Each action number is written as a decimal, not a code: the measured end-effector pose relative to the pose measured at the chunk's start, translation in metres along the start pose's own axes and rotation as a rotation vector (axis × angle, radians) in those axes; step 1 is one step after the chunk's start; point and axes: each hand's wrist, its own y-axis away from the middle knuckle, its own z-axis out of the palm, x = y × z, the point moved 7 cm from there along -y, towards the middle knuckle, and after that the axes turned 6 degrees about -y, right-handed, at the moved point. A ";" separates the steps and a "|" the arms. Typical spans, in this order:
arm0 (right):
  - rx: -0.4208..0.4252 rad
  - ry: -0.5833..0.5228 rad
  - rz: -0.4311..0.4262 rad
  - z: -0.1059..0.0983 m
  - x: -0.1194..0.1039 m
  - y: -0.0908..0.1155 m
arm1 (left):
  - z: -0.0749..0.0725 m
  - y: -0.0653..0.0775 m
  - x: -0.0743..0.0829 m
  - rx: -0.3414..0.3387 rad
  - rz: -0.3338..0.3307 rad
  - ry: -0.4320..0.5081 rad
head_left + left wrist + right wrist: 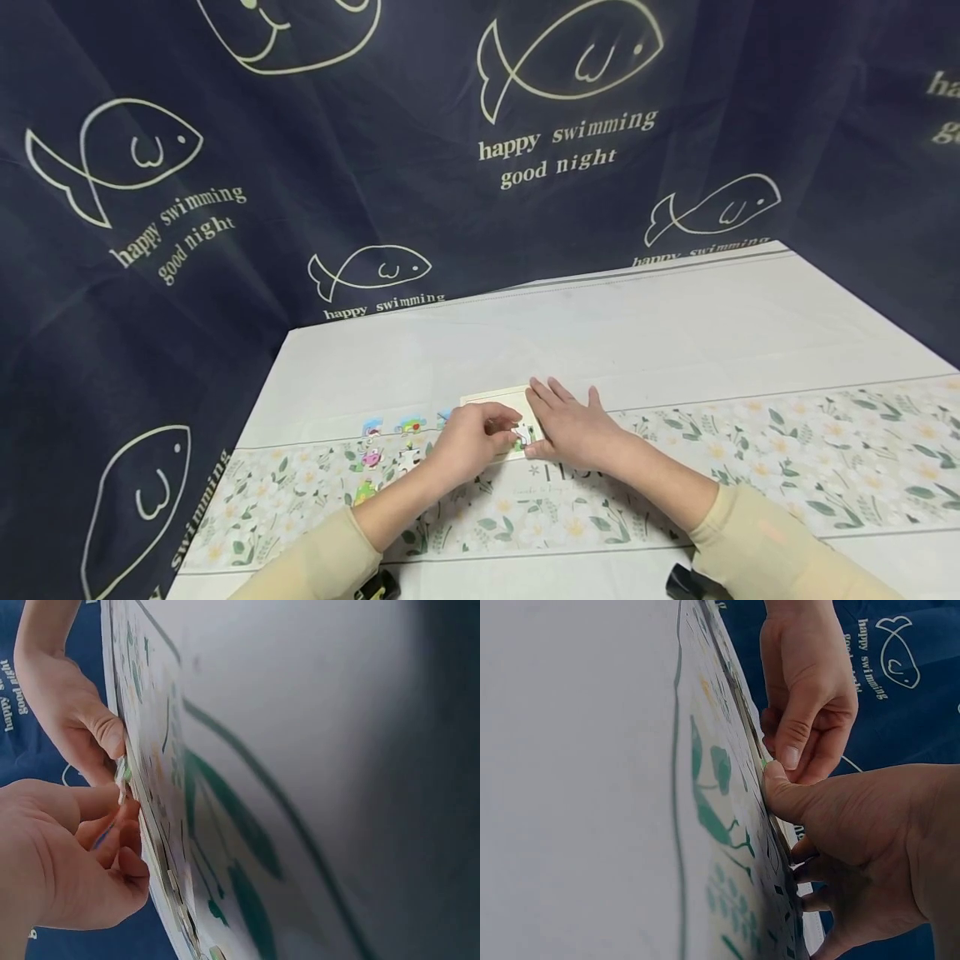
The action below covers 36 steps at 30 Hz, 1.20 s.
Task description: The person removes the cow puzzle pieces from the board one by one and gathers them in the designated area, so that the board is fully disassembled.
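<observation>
A shallow cream puzzle tray (491,395) lies on the table, with a green and white puzzle piece (522,432) at its lower right corner. My left hand (471,440) is over the tray, thumb and index finger pinching a small puzzle piece (122,789) low at its surface; the fingers hide most of this piece. Flat along the tray's right side, my right hand (581,429) rests with fingers spread. Its thumb (777,778) presses near the lower right corner, close to the left fingertips.
Left of the tray lie several loose puzzle pieces, among them a pink one (371,457), a white one (408,459) and a green and yellow one (365,491). A flowered cloth (750,467) covers the table. Dark blue curtains (420,167) with fish drawings hang behind.
</observation>
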 end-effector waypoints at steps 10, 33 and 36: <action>-0.008 0.007 0.010 0.001 0.001 -0.001 | -0.002 0.001 -0.002 0.042 -0.024 0.103; 0.011 -0.019 -0.018 0.000 -0.002 0.000 | -0.044 0.049 -0.053 0.115 -0.270 0.199; 0.012 -0.024 -0.021 0.000 -0.002 0.000 | -0.048 0.057 -0.058 0.120 -0.304 0.201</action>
